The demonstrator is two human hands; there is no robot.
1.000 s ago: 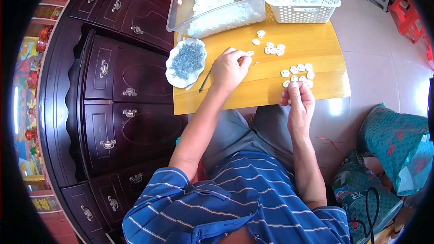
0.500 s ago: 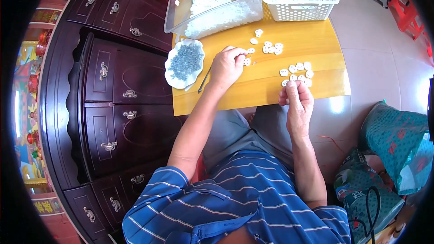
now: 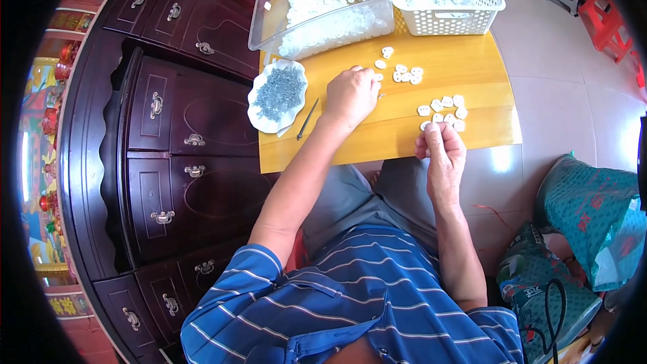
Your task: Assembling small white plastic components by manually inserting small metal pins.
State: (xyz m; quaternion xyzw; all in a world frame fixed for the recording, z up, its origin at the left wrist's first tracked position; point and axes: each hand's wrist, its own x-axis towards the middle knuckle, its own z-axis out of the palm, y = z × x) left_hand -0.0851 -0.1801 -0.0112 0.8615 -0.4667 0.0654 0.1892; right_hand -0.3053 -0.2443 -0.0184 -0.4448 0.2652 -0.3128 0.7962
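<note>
Head view: left hand (image 3: 353,96) by a white piece (image 3: 379,77) on the surface (image 3: 377,128); I cannot tell its grip. Beside more white pieces (image 3: 447,102), the right hand (image 3: 445,155) has its fingers pinched together, contents unclear.

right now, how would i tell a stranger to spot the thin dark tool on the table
Find the yellowish wooden table, then the white wavy-edged dish at its left side. Between that dish and the left hand lies the thin dark tool, slanted; its long, dark, rod-like shape sets it apart from the small white pieces nearby.
</note>
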